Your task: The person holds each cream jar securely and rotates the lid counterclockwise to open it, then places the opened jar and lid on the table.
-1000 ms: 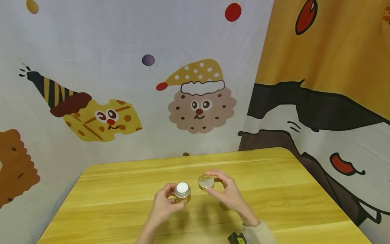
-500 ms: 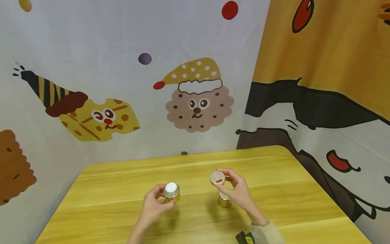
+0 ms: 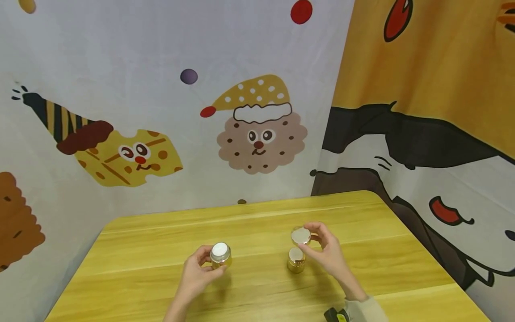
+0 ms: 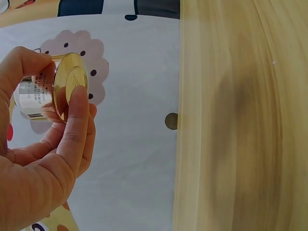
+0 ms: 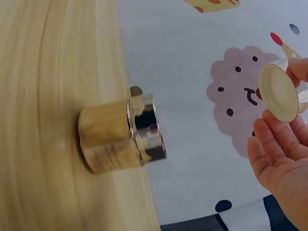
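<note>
My left hand (image 3: 196, 273) grips a small gold cosmetic jar (image 3: 221, 256) above the table, its white top facing up. In the left wrist view, the fingers wrap the jar (image 4: 43, 94) and a fingertip rests on its gold base. My right hand (image 3: 327, 251) pinches a round shiny lid (image 3: 301, 235) by its rim. The lid's pale inner side (image 5: 279, 92) shows in the right wrist view. Below and slightly left of the lid, a second gold jar (image 3: 296, 260) stands upright on the table with its own shiny lid on (image 5: 147, 127).
The wood-grain table (image 3: 161, 237) has rounded far corners. Behind it hangs a white cloth (image 3: 120, 53) with cartoon prints, and a yellow and black printed part (image 3: 386, 89) at the right. A dark strapped device (image 3: 335, 315) sits by the right sleeve.
My right hand has carried the lid to the right, away from the left hand's jar, uncovering the standing jar. My left hand has shifted left with its jar.
</note>
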A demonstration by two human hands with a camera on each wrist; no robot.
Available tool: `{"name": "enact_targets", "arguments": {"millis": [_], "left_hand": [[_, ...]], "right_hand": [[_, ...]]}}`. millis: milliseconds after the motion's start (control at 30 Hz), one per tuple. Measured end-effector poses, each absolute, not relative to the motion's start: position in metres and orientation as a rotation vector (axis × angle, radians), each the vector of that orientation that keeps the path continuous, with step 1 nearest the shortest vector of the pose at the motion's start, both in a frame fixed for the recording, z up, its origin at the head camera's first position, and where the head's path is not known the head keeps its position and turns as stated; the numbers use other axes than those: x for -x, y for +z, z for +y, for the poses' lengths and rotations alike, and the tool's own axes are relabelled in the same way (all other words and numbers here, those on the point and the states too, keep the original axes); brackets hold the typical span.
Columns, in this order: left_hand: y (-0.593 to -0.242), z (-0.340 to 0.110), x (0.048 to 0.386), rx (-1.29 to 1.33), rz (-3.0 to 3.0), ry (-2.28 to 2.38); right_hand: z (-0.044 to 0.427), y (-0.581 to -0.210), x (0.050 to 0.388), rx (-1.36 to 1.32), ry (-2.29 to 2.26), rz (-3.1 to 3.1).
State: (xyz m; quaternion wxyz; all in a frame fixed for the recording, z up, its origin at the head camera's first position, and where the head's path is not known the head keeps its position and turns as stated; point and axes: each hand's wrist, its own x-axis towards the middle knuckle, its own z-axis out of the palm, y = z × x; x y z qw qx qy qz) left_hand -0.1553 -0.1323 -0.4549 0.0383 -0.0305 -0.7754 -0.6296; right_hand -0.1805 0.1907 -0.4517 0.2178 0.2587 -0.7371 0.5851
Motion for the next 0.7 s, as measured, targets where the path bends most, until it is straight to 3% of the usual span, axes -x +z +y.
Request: {"name": "enact_targets", "arguments": {"millis": [700], "left_hand": [[-0.457, -0.135, 0.155, 0.069, -2.388, -1.921]], "right_hand": [[0.217, -0.446, 0.169, -0.569, 1.373, -2.116]]}}
